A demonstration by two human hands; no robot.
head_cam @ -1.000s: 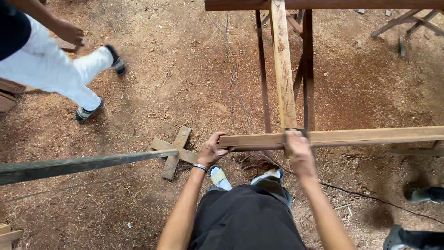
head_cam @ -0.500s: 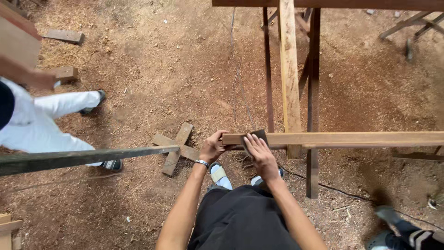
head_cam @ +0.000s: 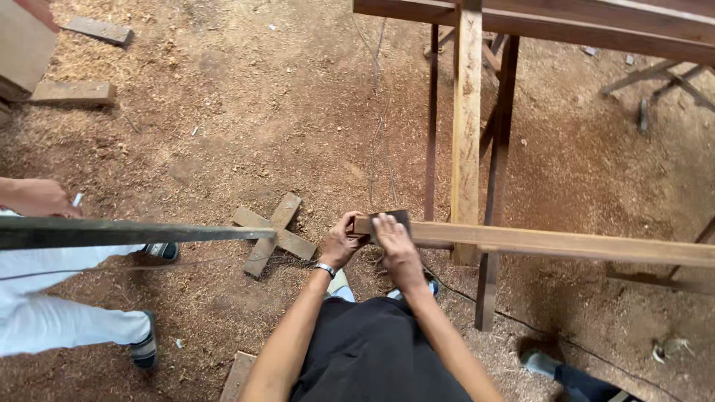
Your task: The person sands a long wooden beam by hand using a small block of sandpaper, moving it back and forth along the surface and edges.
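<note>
Head view — A: left hand (head_cam: 342, 242) is gripping the end of the wooden batten (head_cam: 551, 242), fingers wrapped closed; right hand (head_cam: 395, 242) is pressing a dark sanding block (head_cam: 392, 218) flat on top.
B: Batten's lying across the sawhorse rail (head_cam: 466, 126); I'd be keeping that block level.

Two hands, left (head_cam: 344, 242) and right (head_cam: 397, 249), are gripping one plank (head_cam: 566, 243). One dark block (head_cam: 392, 218) is lying under the right fingers (head_cam: 384, 225). One wooden cross (head_cam: 272, 234) is lying on the floor (head_cam: 246, 112). Two loose boards (head_cam: 97, 30) (head_cam: 73, 92) are lying at far left. One dark bar (head_cam: 126, 232) is crossing the view. One wristwatch (head_cam: 325, 269) is showing.
</note>
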